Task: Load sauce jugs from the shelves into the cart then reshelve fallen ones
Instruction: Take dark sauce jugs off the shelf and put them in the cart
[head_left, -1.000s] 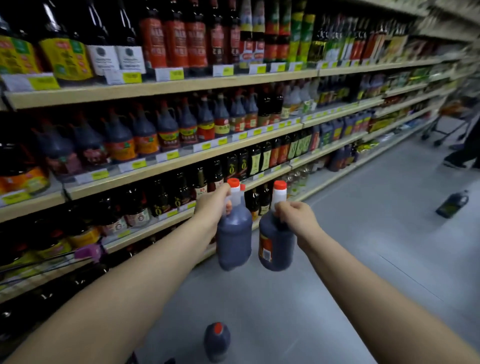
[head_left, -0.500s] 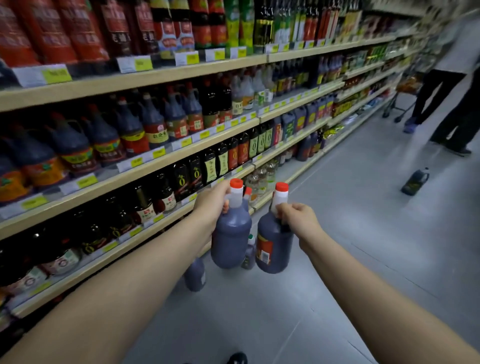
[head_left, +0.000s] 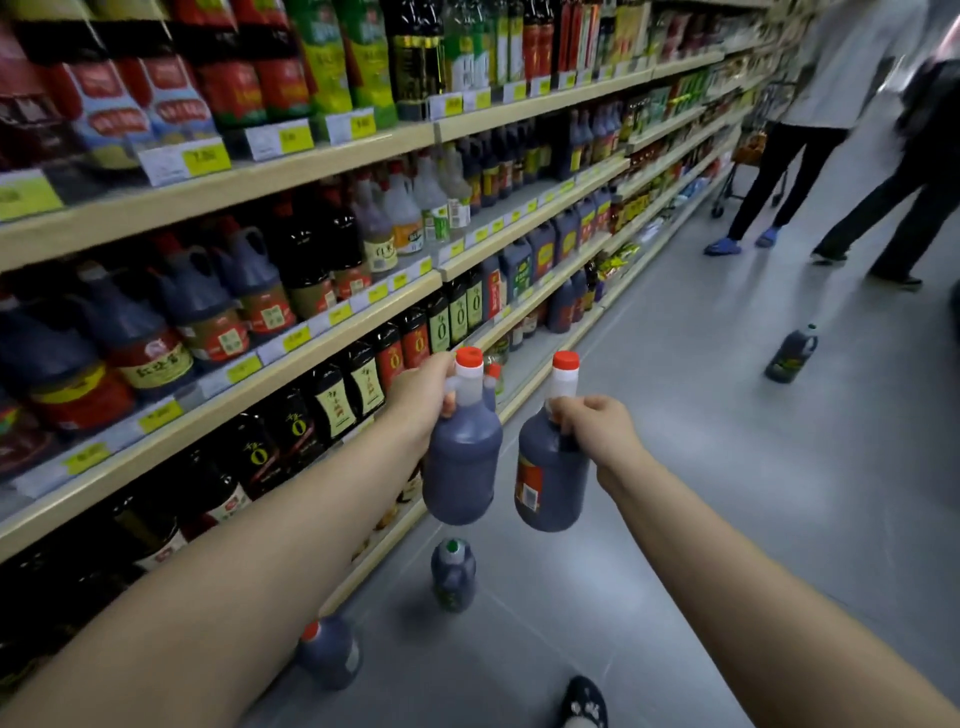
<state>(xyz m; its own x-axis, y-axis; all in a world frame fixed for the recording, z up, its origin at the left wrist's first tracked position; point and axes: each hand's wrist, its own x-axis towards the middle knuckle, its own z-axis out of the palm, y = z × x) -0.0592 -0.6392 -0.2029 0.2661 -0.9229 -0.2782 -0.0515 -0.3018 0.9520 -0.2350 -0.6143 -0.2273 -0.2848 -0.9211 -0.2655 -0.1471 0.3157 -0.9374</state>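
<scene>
My left hand (head_left: 423, 397) grips the handle of a dark sauce jug (head_left: 462, 457) with a red cap. My right hand (head_left: 597, 428) grips a second dark jug (head_left: 550, 478) with a red cap and a red label. Both jugs hang upright in front of me above the aisle floor. On the floor below them stand a green-capped jug (head_left: 453, 574) and a red-capped jug (head_left: 330, 657). Another dark jug (head_left: 790, 355) stands farther down the aisle on the right. No cart for loading is in view near me.
Long shelves (head_left: 332, 332) packed with sauce bottles and jugs run along my left. Two people (head_left: 810, 130) stand at the far right end of the aisle beside a trolley (head_left: 748, 156). My shoe (head_left: 584, 701) shows at the bottom edge.
I have walked forward along the aisle with both jugs held. The shelves slid past to the left, the people ahead came closer, and two floor jugs now sit below my hands.
</scene>
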